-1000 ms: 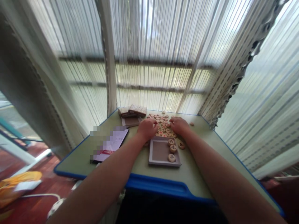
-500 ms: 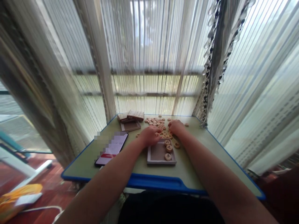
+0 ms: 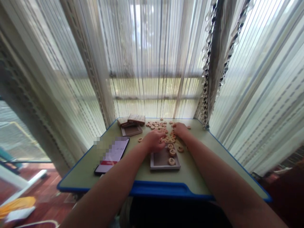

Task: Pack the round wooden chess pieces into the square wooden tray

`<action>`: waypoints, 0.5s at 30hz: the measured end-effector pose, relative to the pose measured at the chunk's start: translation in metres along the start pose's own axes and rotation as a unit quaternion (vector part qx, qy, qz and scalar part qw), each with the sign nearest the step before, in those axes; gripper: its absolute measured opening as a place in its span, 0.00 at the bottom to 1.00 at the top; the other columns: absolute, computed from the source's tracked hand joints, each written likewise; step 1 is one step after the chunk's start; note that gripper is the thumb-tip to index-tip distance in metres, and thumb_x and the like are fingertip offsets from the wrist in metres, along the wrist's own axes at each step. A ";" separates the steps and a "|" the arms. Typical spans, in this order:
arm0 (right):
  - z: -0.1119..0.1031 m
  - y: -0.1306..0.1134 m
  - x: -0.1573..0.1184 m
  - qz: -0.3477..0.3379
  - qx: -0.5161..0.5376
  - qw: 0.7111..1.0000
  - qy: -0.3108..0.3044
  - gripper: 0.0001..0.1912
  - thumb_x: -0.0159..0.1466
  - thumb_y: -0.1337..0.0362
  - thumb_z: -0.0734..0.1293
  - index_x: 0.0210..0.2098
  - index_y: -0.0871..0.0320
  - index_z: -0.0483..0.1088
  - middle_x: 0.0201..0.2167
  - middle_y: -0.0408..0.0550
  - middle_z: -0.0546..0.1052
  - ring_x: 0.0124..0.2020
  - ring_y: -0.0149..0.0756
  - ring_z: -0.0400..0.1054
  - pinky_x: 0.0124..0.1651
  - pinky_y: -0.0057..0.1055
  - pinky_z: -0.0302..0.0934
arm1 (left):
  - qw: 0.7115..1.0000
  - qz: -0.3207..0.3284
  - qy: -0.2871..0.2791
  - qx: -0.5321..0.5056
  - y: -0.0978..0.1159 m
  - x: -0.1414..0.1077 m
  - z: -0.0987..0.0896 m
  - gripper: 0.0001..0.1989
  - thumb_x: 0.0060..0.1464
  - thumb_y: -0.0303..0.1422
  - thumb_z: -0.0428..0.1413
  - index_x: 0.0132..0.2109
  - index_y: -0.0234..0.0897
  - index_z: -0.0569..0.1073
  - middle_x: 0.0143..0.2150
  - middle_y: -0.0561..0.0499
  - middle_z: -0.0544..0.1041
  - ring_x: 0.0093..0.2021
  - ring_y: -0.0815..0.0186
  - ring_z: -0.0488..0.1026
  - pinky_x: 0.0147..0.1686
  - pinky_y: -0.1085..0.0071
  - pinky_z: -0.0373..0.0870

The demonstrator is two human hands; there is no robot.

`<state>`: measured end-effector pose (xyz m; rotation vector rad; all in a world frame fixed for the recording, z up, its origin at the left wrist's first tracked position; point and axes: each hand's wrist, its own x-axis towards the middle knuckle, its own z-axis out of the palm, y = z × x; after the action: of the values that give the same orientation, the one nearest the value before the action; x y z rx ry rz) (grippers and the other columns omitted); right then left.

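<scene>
Left hand (image 3: 155,141) has shifted back toward the body since the first frame: then beyond the shallow tray (image 3: 165,167), now over its far left corner. Right hand (image 3: 180,129) remains beyond the tray, to its right, at the edge of the scattered round pieces (image 3: 156,125). Three marked discs (image 3: 171,161) still sit inside the tray along its right side.

Left fingers: curled, tips near pieces just past the tray; whether one is pinched cannot be told. Right fingers: bent downward, tips low among discs; grip likewise cannot be told.

Main spread of pieces lies beyond the tray, with a loose disc (image 3: 180,149) just beside its right wall. Tray sits between the forearms, probably so both hands can reach it and the spread. Phone (image 3: 110,160) lies left of the tray, apart from the pieces, perhaps to keep its screen visible. Stacked boxes (image 3: 136,119) rest beyond it, to the left, seemingly out of the hands' way.
</scene>
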<state>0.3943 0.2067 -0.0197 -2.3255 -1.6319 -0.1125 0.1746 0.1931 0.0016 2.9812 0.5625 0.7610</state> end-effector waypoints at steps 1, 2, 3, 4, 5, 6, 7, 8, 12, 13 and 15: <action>-0.001 0.000 -0.001 0.002 -0.003 1.000 0.002 0.17 0.56 0.69 0.61 0.44 0.55 0.73 0.43 0.49 0.76 0.44 0.36 0.69 0.46 0.26 0.59 | 1.000 0.003 0.006 -0.003 0.001 0.000 -0.002 0.14 0.44 0.32 0.54 0.40 0.37 0.74 0.40 0.48 0.75 0.41 0.61 0.69 0.44 0.67 0.66; -0.003 -0.001 -0.003 0.005 -0.007 1.000 0.004 0.17 0.56 0.69 0.61 0.44 0.56 0.73 0.43 0.49 0.76 0.44 0.37 0.69 0.45 0.26 0.59 | 1.000 0.005 0.009 -0.005 0.001 0.000 -0.003 0.15 0.44 0.33 0.54 0.41 0.36 0.74 0.41 0.48 0.75 0.42 0.61 0.69 0.45 0.67 0.66; -0.004 -0.001 -0.004 0.008 -0.011 1.000 0.007 0.17 0.57 0.68 0.60 0.44 0.57 0.73 0.42 0.50 0.76 0.43 0.37 0.69 0.45 0.27 0.59 | 1.000 0.007 0.009 -0.007 0.002 -0.001 -0.005 0.16 0.44 0.33 0.54 0.42 0.36 0.73 0.41 0.48 0.75 0.42 0.61 0.69 0.45 0.67 0.66; -0.006 -0.001 -0.006 0.010 -0.016 1.000 0.011 0.17 0.57 0.67 0.60 0.44 0.58 0.73 0.42 0.52 0.76 0.43 0.38 0.69 0.44 0.28 0.60 | 1.000 0.008 0.005 -0.008 0.002 -0.001 -0.007 0.17 0.43 0.34 0.55 0.43 0.36 0.73 0.42 0.48 0.75 0.43 0.61 0.69 0.46 0.66 0.66; -0.007 -0.002 -0.007 0.010 -0.021 1.000 0.015 0.16 0.58 0.66 0.60 0.43 0.59 0.73 0.41 0.53 0.76 0.42 0.40 0.70 0.44 0.29 0.60 | 1.000 0.010 -0.004 -0.009 0.002 -0.002 -0.008 0.18 0.43 0.34 0.55 0.44 0.35 0.73 0.42 0.47 0.75 0.43 0.60 0.69 0.46 0.66 0.66; -0.008 -0.002 -0.009 0.009 -0.026 0.999 0.019 0.16 0.58 0.65 0.59 0.43 0.60 0.73 0.41 0.55 0.76 0.42 0.40 0.70 0.43 0.29 0.60 | 1.000 0.013 -0.016 -0.011 0.002 -0.002 -0.009 0.19 0.43 0.35 0.56 0.45 0.35 0.72 0.43 0.47 0.74 0.44 0.60 0.69 0.47 0.66 0.65; -0.009 -0.003 -0.010 0.006 -0.031 0.999 0.022 0.16 0.59 0.64 0.59 0.42 0.61 0.73 0.40 0.56 0.76 0.42 0.41 0.70 0.43 0.30 0.60 | 0.999 0.015 -0.030 -0.013 0.002 -0.002 -0.009 0.21 0.43 0.37 0.56 0.46 0.35 0.72 0.45 0.46 0.74 0.45 0.60 0.68 0.47 0.65 0.65; -0.009 -0.003 -0.011 0.003 -0.035 0.999 0.024 0.16 0.59 0.64 0.59 0.42 0.61 0.74 0.40 0.56 0.76 0.42 0.41 0.69 0.44 0.30 0.59 | 0.999 0.017 -0.044 -0.017 0.003 -0.003 -0.009 0.23 0.43 0.38 0.56 0.48 0.36 0.71 0.46 0.46 0.73 0.47 0.59 0.68 0.48 0.65 0.65; -0.009 -0.005 -0.012 -0.001 -0.051 0.998 0.030 0.17 0.59 0.63 0.59 0.41 0.63 0.74 0.41 0.58 0.76 0.43 0.43 0.69 0.45 0.31 0.58 | 0.996 0.016 -0.090 -0.025 0.004 -0.003 -0.007 0.32 0.43 0.42 0.55 0.56 0.38 0.64 0.53 0.45 0.69 0.52 0.57 0.65 0.51 0.62 0.62; -0.008 -0.006 -0.012 -0.001 -0.054 0.998 0.031 0.17 0.60 0.62 0.58 0.42 0.63 0.73 0.41 0.59 0.75 0.43 0.43 0.69 0.45 0.32 0.58 | 0.995 0.015 -0.098 -0.023 0.005 -0.003 -0.006 0.33 0.42 0.43 0.56 0.57 0.39 0.62 0.54 0.45 0.68 0.53 0.56 0.64 0.52 0.61 0.61; -0.008 -0.007 -0.013 0.000 -0.060 0.998 0.032 0.19 0.61 0.61 0.57 0.42 0.63 0.73 0.42 0.59 0.75 0.44 0.43 0.68 0.46 0.32 0.58 | 0.994 0.012 -0.107 -0.019 0.006 -0.003 -0.004 0.34 0.42 0.43 0.55 0.58 0.39 0.61 0.55 0.44 0.67 0.54 0.55 0.63 0.52 0.60 0.60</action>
<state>0.3842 0.1951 -0.0136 -2.3826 -1.6365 -0.2879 0.1728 0.1862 0.0042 2.9856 0.4955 0.4388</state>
